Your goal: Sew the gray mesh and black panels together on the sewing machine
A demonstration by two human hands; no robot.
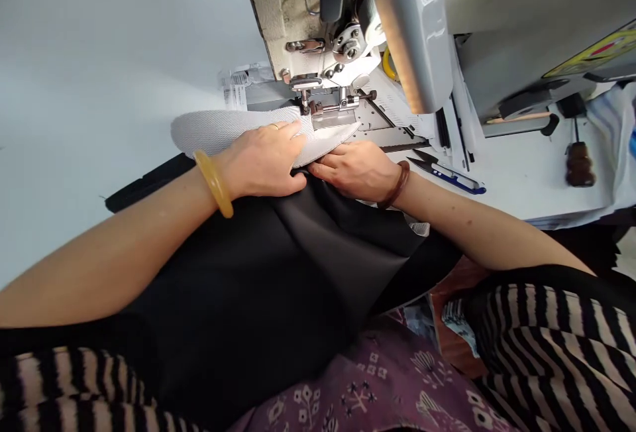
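Note:
A grey woven fabric piece (pixel 213 130) lies under the presser foot (pixel 304 104) of an industrial sewing machine (pixel 318 14). My left hand (pixel 265 160), with a yellow bangle on the wrist, rests flat on the grey piece just left of the needle, fingers together and pressing down. My right hand (pixel 355 168), wearing a brown bangle, is curled at the seam edge where the grey piece meets black fabric (pixel 278 266), its fingers pinching the layers. The black fabric hangs from the table edge down over my lap.
Thread snips with blue handles (pixel 450 171) lie on the white table (pixel 74 120) right of my right hand. A brown-handled tool (pixel 579 160) sits farther right. A black strip (pixel 149 183) lies at the table's front edge on the left.

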